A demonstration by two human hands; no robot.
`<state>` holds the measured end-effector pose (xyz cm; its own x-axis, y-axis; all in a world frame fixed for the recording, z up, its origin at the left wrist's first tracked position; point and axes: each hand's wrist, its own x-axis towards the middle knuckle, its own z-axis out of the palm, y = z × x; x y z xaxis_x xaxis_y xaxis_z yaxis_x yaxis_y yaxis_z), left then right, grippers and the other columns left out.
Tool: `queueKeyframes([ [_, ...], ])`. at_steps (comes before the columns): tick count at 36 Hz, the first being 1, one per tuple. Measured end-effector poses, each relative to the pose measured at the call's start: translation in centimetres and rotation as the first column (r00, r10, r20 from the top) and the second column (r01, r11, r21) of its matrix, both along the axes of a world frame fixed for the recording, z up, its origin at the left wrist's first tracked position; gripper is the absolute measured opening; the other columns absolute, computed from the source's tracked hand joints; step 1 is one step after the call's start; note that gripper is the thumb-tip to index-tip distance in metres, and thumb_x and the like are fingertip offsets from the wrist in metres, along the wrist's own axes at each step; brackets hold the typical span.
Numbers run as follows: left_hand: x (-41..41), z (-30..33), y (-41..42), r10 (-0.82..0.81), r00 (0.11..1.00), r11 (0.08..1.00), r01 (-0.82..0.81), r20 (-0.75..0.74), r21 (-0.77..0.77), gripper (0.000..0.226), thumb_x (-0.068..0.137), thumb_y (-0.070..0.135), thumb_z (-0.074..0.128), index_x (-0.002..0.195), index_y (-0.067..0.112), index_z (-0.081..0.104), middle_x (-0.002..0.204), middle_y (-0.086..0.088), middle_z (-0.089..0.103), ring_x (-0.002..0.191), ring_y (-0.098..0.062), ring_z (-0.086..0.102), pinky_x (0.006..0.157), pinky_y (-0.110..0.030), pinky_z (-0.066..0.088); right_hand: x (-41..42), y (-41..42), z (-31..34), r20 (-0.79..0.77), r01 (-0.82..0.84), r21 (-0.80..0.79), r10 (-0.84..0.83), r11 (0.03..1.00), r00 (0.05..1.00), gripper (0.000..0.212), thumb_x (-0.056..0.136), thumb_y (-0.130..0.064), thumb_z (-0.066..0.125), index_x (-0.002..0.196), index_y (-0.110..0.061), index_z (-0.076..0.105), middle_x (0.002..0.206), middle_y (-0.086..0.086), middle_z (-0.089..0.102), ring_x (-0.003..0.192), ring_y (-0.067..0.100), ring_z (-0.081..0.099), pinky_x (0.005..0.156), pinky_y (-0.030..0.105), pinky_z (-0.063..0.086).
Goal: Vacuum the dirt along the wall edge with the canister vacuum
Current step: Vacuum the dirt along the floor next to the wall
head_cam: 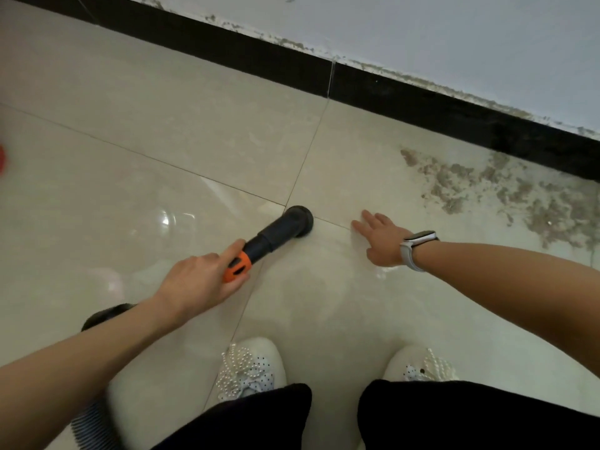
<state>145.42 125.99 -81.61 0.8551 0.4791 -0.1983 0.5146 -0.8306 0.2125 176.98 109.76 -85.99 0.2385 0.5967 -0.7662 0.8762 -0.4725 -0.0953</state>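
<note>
we have the left hand [198, 280] wrapped round the orange grip collar [238, 267] of the vacuum nozzle [285, 229], round black mouth down on the floor tile [162, 125] at a grout crossing. right hand [378, 237] is spread flat, fingers straight, holding nothing, hovering or resting on the tile just right of the nozzle, can't tell which. dirt patch [506, 196] sits to the right against the black skirting [422, 102], well apart from the nozzle, so none of it looks picked up yet. ribbed hose [94, 423] trails back under the left arm. our read: nozzle is stiff plastic and light, hose is floppy and will drag, so the collar is the right hold. glossy tile looks slippery, mouth should glide easily. dirt looks like loose crumbly grit, some may cling at the skirting joint
</note>
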Motion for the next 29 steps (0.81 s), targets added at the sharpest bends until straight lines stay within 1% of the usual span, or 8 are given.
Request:
queueKeyframes([
  [2,-0.7,0.1,-1.2,-0.063,0.998,0.997,0.063,-0.003,-0.035,0.065,0.088,0.052,0.059,0.142,0.022,0.042,0.076,-0.004,0.067,0.052,-0.023,0.058,0.047,-0.025,0.034,-0.2,0.1,-0.1,0.01,-0.004,-0.004,0.004,1.0,1.0,0.076,0.094,-0.015,0.043,0.156,-0.026,0.001,0.162,0.005,-0.015,0.15,0.028,-0.007,0.118,0.044,0.018],
  [6,-2.7,0.8,-3.7,-0.213,0.976,0.972,0.207,-0.049,-0.114,0.064,0.085,0.049,0.067,0.138,0.019,0.051,0.074,-0.008,0.068,0.05,-0.03,0.061,0.045,-0.032,0.048,-0.8,0.8,0.0,0.03,-0.005,0.005,0.005,1.0,1.0,0.072,0.094,-0.018,0.043,0.156,-0.026,0.006,0.162,0.01,-0.009,0.149,0.034,-0.002,0.116,0.048,0.023],
  [10,-3.6,1.0,-1.4,-0.057,0.996,0.998,0.059,-0.075,0.022,0.063,0.074,0.041,0.081,0.129,0.017,0.061,0.064,-0.008,0.065,0.042,-0.032,0.058,0.039,-0.031,0.046,-1.2,1.8,0.3,0.028,0.015,0.043,-0.016,0.999,0.999,0.066,0.092,-0.018,0.042,0.152,-0.025,0.016,0.157,0.014,0.01,0.143,0.035,0.015,0.111,0.05,0.032],
  [14,-3.9,1.1,0.6,0.086,0.994,0.995,-0.082,-0.072,0.048,0.063,0.085,0.047,0.066,0.139,0.021,0.049,0.075,-0.01,0.068,0.057,-0.035,0.063,0.051,-0.033,0.045,-1.3,2.1,0.6,0.007,0.001,0.062,-0.001,0.998,1.0,0.063,0.092,-0.018,0.042,0.151,-0.022,0.021,0.154,0.012,0.02,0.139,0.035,0.024,0.109,0.047,0.035],
  [18,-3.0,0.2,-1.6,-0.013,0.999,0.999,0.011,-0.046,-0.045,0.067,0.089,0.054,0.057,0.146,0.026,0.038,0.091,-0.007,0.07,0.071,-0.033,0.067,0.06,-0.035,0.049,-1.1,2.0,0.8,-0.009,-0.013,0.058,0.013,0.998,1.0,0.059,0.094,-0.019,0.041,0.151,-0.021,0.024,0.155,0.01,0.023,0.139,0.033,0.029,0.109,0.044,0.035],
  [21,-1.6,-0.5,-4.1,-0.168,0.976,0.976,0.146,-0.136,-0.16,0.069,0.092,0.063,0.042,0.151,0.035,0.02,0.108,-0.001,0.066,0.085,-0.026,0.066,0.072,-0.033,0.049,-0.8,1.9,1.1,-0.028,-0.002,0.044,0.003,0.999,1.0,0.057,0.096,-0.021,0.04,0.151,-0.019,0.025,0.156,0.01,0.026,0.137,0.034,0.034,0.109,0.044,0.036],
  [23,-0.5,-0.7,-4.4,-0.218,0.964,0.965,0.189,-0.154,-0.18,0.067,0.091,0.064,0.039,0.149,0.036,0.019,0.108,0.001,0.066,0.085,-0.024,0.065,0.073,-0.032,0.05,-0.6,1.9,1.4,-0.042,0.02,0.055,-0.017,0.998,0.999,0.056,0.097,-0.022,0.04,0.151,-0.019,0.026,0.153,0.011,0.032,0.134,0.033,0.038,0.108,0.043,0.038],
  [29,3.3,-0.5,-0.2,0.059,0.995,0.996,-0.064,-0.075,-0.064,0.057,0.089,0.059,0.051,0.136,0.028,0.039,0.096,-0.007,0.07,0.084,-0.033,0.066,0.069,-0.038,0.053,-0.5,1.0,1.9,-0.068,0.101,0.117,-0.094,0.988,0.993,0.054,0.098,-0.021,0.041,0.151,-0.015,0.028,0.149,0.014,0.038,0.131,0.033,0.042,0.102,0.038,0.038],
])
